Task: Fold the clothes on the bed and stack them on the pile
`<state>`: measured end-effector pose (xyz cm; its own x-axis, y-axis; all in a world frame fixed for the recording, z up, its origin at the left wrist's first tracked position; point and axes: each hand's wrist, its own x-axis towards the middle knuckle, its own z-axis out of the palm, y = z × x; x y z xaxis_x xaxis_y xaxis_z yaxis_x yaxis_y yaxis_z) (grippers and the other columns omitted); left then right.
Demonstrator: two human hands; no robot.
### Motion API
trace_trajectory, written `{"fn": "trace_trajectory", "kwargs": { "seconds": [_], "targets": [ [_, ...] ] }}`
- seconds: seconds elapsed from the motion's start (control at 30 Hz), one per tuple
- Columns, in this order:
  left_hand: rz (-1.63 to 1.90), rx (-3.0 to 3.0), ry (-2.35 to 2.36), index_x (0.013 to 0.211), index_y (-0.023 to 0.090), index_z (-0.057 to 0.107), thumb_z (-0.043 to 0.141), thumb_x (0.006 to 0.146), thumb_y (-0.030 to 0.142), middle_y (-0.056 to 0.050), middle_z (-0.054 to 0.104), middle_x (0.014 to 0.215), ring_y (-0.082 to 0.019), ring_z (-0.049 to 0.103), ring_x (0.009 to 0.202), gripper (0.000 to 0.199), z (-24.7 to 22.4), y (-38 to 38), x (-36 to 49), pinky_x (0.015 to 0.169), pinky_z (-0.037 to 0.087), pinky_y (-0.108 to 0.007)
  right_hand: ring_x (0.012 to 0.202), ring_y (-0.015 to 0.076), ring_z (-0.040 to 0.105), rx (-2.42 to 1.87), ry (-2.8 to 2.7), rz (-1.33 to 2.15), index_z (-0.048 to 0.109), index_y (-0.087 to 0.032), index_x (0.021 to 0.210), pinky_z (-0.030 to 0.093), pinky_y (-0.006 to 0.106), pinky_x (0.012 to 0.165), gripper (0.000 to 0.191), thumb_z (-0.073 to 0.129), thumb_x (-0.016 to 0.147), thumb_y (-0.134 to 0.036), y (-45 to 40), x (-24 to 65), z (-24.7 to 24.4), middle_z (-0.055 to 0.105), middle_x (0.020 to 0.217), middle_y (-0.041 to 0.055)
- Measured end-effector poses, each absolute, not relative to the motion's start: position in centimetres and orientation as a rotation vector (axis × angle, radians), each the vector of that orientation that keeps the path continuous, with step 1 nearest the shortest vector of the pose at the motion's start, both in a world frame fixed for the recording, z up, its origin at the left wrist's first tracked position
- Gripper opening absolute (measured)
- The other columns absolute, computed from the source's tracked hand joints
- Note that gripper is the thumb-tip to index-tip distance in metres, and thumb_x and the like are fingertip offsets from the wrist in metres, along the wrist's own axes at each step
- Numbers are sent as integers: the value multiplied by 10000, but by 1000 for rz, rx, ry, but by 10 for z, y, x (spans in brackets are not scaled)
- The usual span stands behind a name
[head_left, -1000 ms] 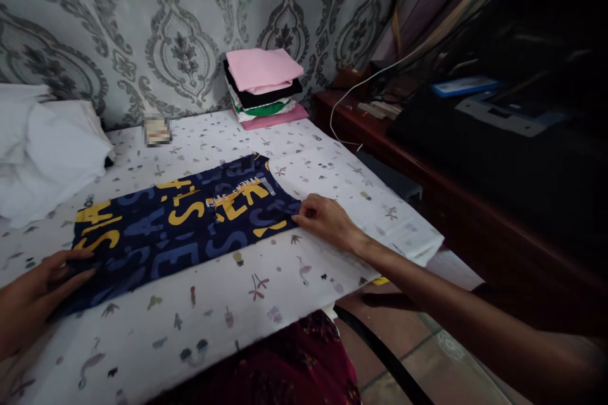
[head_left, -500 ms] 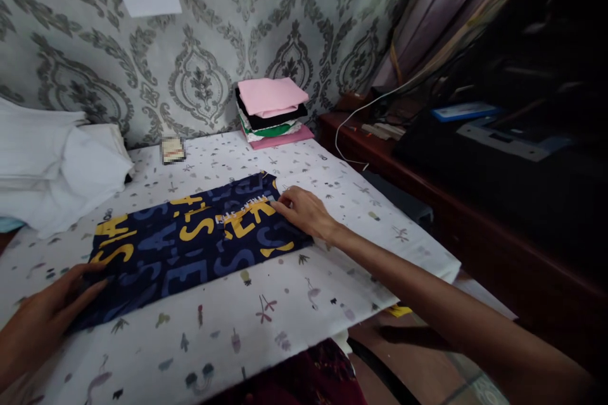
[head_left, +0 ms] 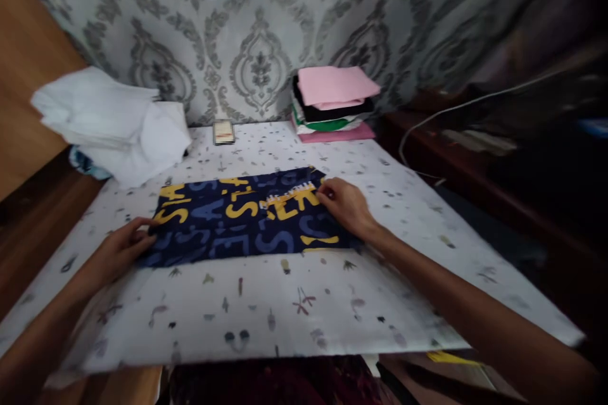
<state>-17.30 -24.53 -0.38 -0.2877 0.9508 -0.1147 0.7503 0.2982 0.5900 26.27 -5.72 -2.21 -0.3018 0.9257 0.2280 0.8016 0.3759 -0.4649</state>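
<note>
A folded navy garment (head_left: 228, 221) with yellow and blue letters lies flat on the table in a long strip. My left hand (head_left: 124, 243) is at its left end, thumb and fingers closed on the edge of the cloth. At the right end, my right hand (head_left: 346, 202) has its fingers pinched together on the garment near a line of small white lettering. The fingertips of both hands are partly hidden or blurred.
The table has a white printed cover (head_left: 266, 304). Behind the garment are a pile of white cloth (head_left: 118, 126), a small card-like box (head_left: 223, 132) and a stack of folded clothes (head_left: 335, 98). A white cable (head_left: 441, 111) hangs over dark furniture at right.
My view has turned left, so everything sits farther right in the picture. Both hands stay at the two ends of the garment, which still lies flat.
</note>
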Motion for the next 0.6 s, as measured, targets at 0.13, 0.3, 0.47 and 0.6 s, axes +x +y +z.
{"fn": "trace_trajectory", "kwargs": {
  "seconds": [0.13, 0.3, 0.47, 0.6],
  "targets": [
    [626, 1501, 2059, 1107, 201, 575, 529, 790, 597, 74, 467, 577, -138, 440, 528, 509, 0, -246, -169, 525, 355, -249, 711, 213, 612, -1526, -2219, 357, 651, -230, 809, 421, 321, 636, 108, 570, 816, -301, -50, 266, -35, 679, 761, 30],
    [366, 1779, 2385, 1125, 231, 610, 456, 902, 539, -33, 654, 856, -240, 623, 817, 410, 5, -251, -159, 718, 491, -351, 850, 265, 664, -1399, -2215, 222, 683, -228, 999, 515, 378, 718, 243, 510, 894, -363, -68, 258, -27, 709, 917, 86],
    [455, 2263, 2202, 1417, 212, 473, 353, 1003, 452, -130, 505, 1484, -283, 474, 1367, 493, -8, -243, -133, 1123, 409, -459, 1317, 308, 533, -989, -2532, 143, 574, -222, 1365, 448, 494, 1076, 458, 375, 998, -410, -92, 230, -34, 573, 1436, 132],
    [182, 2408, 1963, 1591, 236, 221, 299, 1021, 539, -109, 308, 1645, -262, 273, 1519, 651, -30, -248, -133, 1234, 246, -458, 1467, 278, 370, -897, -2748, 21, 411, -202, 1523, 334, 519, 1181, 585, 268, 1025, -475, -94, 221, -58, 460, 1553, 126]
  ]
}}
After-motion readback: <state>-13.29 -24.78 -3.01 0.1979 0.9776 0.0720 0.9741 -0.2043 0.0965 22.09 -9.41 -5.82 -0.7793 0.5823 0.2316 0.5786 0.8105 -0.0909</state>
